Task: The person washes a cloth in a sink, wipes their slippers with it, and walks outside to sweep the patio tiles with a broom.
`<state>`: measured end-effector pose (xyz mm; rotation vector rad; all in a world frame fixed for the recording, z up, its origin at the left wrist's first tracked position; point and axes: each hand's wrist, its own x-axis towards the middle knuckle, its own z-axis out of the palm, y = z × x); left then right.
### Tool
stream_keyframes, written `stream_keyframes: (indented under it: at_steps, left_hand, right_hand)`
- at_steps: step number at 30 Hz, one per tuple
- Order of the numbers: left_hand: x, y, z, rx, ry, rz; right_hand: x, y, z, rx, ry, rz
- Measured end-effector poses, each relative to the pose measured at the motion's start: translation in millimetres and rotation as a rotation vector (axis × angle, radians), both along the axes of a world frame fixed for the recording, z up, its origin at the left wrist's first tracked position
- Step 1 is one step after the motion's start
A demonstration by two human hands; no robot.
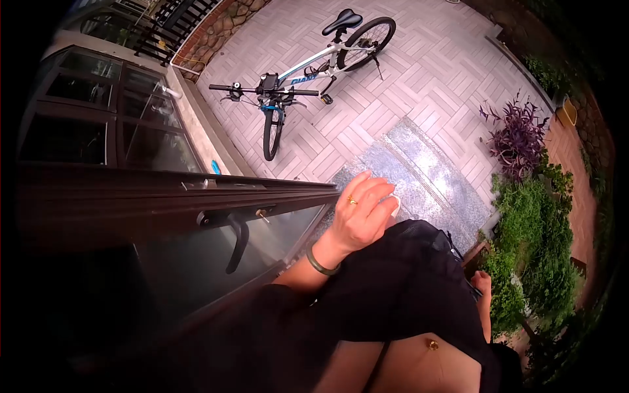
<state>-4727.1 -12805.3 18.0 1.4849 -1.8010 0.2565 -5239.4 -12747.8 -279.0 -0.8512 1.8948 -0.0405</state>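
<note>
Although the door beside the left hand stood open, the bicycle ahead was untouched; hands apart, left curled round something pale, right hand's grip unclear.

Doorway and yard of what appears to be a home. Characteristic features: a glass-paned door with a lever handle, stone steps, patterned paving, a parked bicycle and leafy garden plants.
</note>
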Motion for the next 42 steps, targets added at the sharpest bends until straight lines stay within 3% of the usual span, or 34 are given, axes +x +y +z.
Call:
stream_keyframes:
  at_steps: [1, 2, 3, 4, 10, 11, 12, 15, 18, 22, 23, 26, 28, 31, 36, 40, 42]
  left_hand:
    - [-1, -17, -3, 0.018, 0.025, -0.079]
    - [-2, -31, -4, 0.039, 0.052, -0.157]
    - [-2, -44, -5, 0.05, 0.054, -0.136]
    - [-2, -58, -5, 0.049, 0.07, -0.157]
    - [5, -125, -27, 0.039, 0.088, -0.123]
    - [6, -136, -35, 0.003, 0.056, -0.095]
    - [9, -148, -45, 0.002, 0.061, -0.095]
    - [3, -166, -87, -0.045, 0.022, -0.021]
    - [-17, -200, -133, -0.085, 0.013, 0.073]
    - [-50, -254, -159, 0.056, 0.002, 0.007]
    - [-57, -267, -158, 0.077, -0.001, -0.106]
    - [-68, -315, -163, 0.092, 0.032, -0.239]
    - [-67, -343, -178, 0.084, 0.058, -0.302]
    - [-62, -402, -209, 0.051, 0.098, -0.31]
    - [-36, -518, -264, 0.104, 0.052, -0.368]
    - [-7, -622, -283, 0.173, -0.018, -0.376]
    - [-7, -674, -286, 0.215, -0.022, -0.392]
  right_hand:
    - [-15, 13, -13, -0.031, -0.028, 0.059]
    - [-53, 44, -72, -0.04, -0.036, -0.038]
    - [-61, 46, -60, 0.05, -0.41, -0.203]
    - [-60, 34, -54, 0.063, -0.409, -0.189]
    - [-36, -60, -37, -0.259, -0.331, -0.156]
    - [-33, -111, -30, -0.102, -0.207, 0.092]
    - [-27, -151, -25, -0.117, -0.131, 0.135]
    - [-55, -247, -68, -0.247, 0.012, 0.319]
    - [-51, -344, -78, -0.326, 0.086, 0.426]
    - [-66, -394, -97, -0.34, 0.077, 0.443]
    - [-75, -401, -99, -0.327, 0.073, 0.459]
    - [-103, -387, -131, -0.229, -0.096, 0.325]
    - [-104, -374, -123, -0.097, -0.074, 0.334]
    - [-181, -345, -200, 0.072, 0.079, 0.232]
    - [-150, -337, -216, 0.298, 0.063, -0.338]
    - [-97, -406, -236, 0.33, -0.039, -0.678]
    - [-63, -503, -226, 0.159, 0.089, -0.171]
